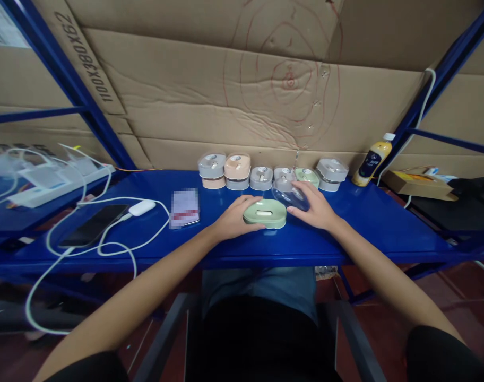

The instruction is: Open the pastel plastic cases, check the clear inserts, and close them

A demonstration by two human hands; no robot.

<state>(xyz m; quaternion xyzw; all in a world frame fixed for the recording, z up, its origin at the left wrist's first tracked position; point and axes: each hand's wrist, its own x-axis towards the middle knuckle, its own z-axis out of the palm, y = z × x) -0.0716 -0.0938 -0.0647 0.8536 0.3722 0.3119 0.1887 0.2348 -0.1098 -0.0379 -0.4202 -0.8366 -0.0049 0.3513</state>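
Note:
My left hand (237,216) grips the left end of a green oval dish (271,213), thumb along its near side and fingers along the far side. A pale elongated slot or piece shows in the middle of the dish. My right hand (311,207) holds a clear plastic lid (288,194) by its right end, tilted, just above and beyond the green dish. Behind the lid stand a grey lidded box (282,176) and a green lidded box (307,176), both partly covered by the lid and my right hand.
Stacked lidded boxes (212,171) in grey and peach line the back of the blue table (226,249). A juice bottle (371,162) stands at the right. At the left lie a blurred-out phone (185,207), a dark phone (94,227) and white cables (118,244). Cardboard (186,95) walls the back.

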